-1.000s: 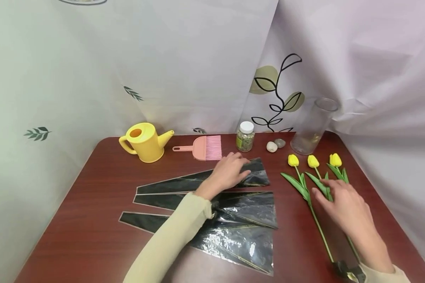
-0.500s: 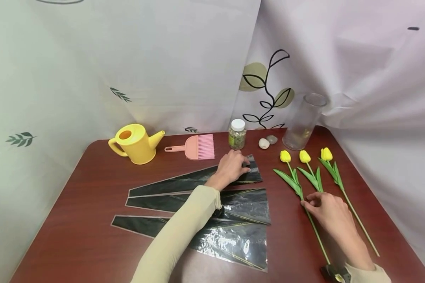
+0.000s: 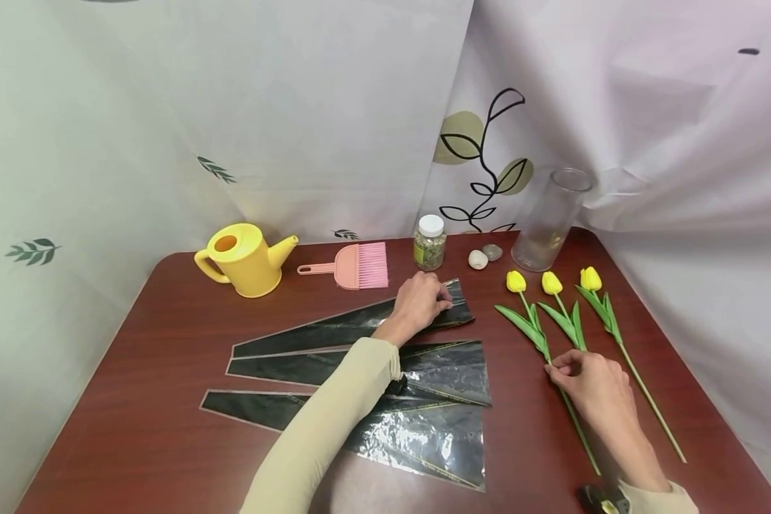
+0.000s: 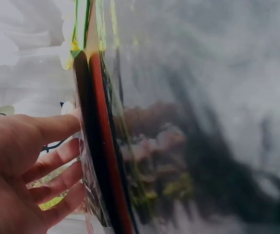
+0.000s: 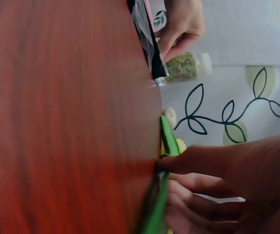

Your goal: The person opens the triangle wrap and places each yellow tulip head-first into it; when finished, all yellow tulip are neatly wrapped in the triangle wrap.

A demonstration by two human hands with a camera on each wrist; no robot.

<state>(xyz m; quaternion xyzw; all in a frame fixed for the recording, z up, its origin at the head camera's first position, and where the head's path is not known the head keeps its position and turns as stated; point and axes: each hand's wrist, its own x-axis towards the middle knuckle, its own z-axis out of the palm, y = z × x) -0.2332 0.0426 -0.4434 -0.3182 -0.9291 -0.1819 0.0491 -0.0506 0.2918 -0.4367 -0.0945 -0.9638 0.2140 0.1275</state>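
Note:
My left hand (image 3: 417,303) pinches the wide right end of the farthest black plastic flower sleeve (image 3: 334,334), whose near right corner lifts slightly. In the left wrist view, thumb and fingers of the left hand (image 4: 32,161) meet a sleeve's edge. My right hand (image 3: 597,389) pinches the stem of the leftmost yellow tulip (image 3: 516,283) just below its leaves. The right wrist view has the right hand (image 5: 213,180) at a green leaf (image 5: 169,136). Beside it lie a middle tulip (image 3: 552,283), its lower stem hidden by my hand, and a right-hand tulip (image 3: 590,279).
Two more sleeves (image 3: 440,364) lie nearer me, partly under the left forearm. Along the back stand a yellow watering can (image 3: 250,264), a pink dustpan and brush (image 3: 353,267), a white-lidded jar (image 3: 429,246), two stones (image 3: 478,260) and a clear glass vase (image 3: 549,221).
My right hand has moved left from over the middle tulips to the leftmost stem and pinched it. The left fingers have closed on the far sleeve's edge, raising its corner a little.

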